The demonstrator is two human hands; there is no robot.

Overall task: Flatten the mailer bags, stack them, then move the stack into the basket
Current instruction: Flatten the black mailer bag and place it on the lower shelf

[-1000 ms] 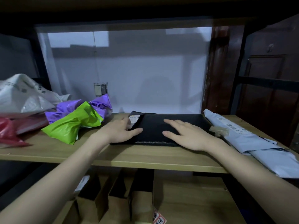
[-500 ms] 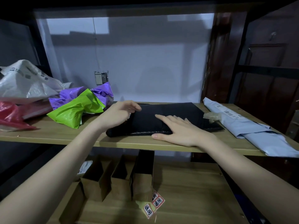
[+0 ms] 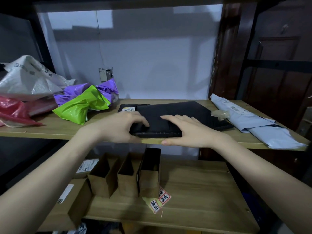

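A black mailer bag (image 3: 185, 109) lies on the middle of the wooden shelf (image 3: 50, 129), its left part folded over onto itself, with a white label showing at its far left corner. My left hand (image 3: 121, 127) curls around the folded front-left edge, fingers on top. My right hand (image 3: 187, 130) rests flat on the bag's front part, fingers spread, thumb at the shelf edge. Crumpled green (image 3: 81, 107) and purple (image 3: 108, 88) mailer bags lie to the left. Flattened pale grey-blue mailers (image 3: 253, 120) lie at the right end. No basket is in view.
A crumpled white bag (image 3: 28, 78) and a red bag (image 3: 11, 110) fill the shelf's far left. A wad of tape (image 3: 220, 114) sits between the black and grey-blue bags. On the lower shelf stand several open cardboard boxes (image 3: 104, 179) and some loose stickers (image 3: 160, 200).
My left hand lifted the black bag's left end and folded it rightward over the bag. My right hand slid toward the front edge. The view tilted downward.
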